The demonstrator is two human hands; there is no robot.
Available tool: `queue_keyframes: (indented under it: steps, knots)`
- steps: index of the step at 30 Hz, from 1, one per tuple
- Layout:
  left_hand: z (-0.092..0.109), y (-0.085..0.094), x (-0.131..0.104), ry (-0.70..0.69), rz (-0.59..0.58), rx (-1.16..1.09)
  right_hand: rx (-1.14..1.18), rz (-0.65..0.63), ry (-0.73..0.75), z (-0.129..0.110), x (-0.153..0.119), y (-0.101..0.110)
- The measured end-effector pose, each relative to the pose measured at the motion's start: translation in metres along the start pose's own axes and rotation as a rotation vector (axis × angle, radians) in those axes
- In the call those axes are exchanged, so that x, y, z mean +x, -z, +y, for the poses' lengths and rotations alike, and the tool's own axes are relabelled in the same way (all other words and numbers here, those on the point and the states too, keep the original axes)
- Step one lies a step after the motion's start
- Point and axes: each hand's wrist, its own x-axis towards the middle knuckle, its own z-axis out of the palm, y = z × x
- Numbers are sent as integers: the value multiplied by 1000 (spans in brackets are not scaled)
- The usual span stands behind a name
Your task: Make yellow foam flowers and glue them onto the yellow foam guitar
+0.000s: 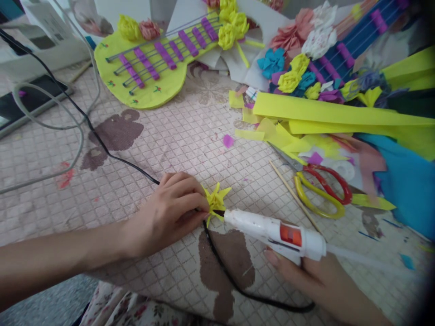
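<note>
Low in the middle of the head view, my left hand is closed, its fingers pinching the edge of a small yellow paper flower on the tablecloth. My right hand is wrapped round the handle of a white hot glue gun with an orange-red window. The gun's dark nozzle meets the flower beside my left fingertips. A clear glue stick sticks out of the back of the gun. The black cord passes under my left hand and curves towards the right hand.
Scissors with red and yellow handles and a thin wooden stick lie to the right. Behind are yellow crepe paper strips, blue paper, a yellow paper guitar and a blue guitar with paper flowers. A phone lies left.
</note>
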Motion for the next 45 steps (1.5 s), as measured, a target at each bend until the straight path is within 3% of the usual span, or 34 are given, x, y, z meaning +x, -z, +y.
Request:
queue_keyframes:
  steps: [4,19,24,32,37,45]
  knots:
    - [0,-2,0,41,48,-49,-38,42,11,5,-2,0]
    - [-2,-6,4,87,51,-76,6,85,31,10,-2,-3]
    - [-3,-6,3,93,52,-62,25,216,19,14,1,-4]
    - [-1,-6,3,86,67,-38,148,454,-141,15,6,-11]
    - [-4,-10,2,67,101,-45,105,533,-177,11,21,-10]
    - [-2,-10,1,66,136,-33,-101,629,-70,14,71,4]
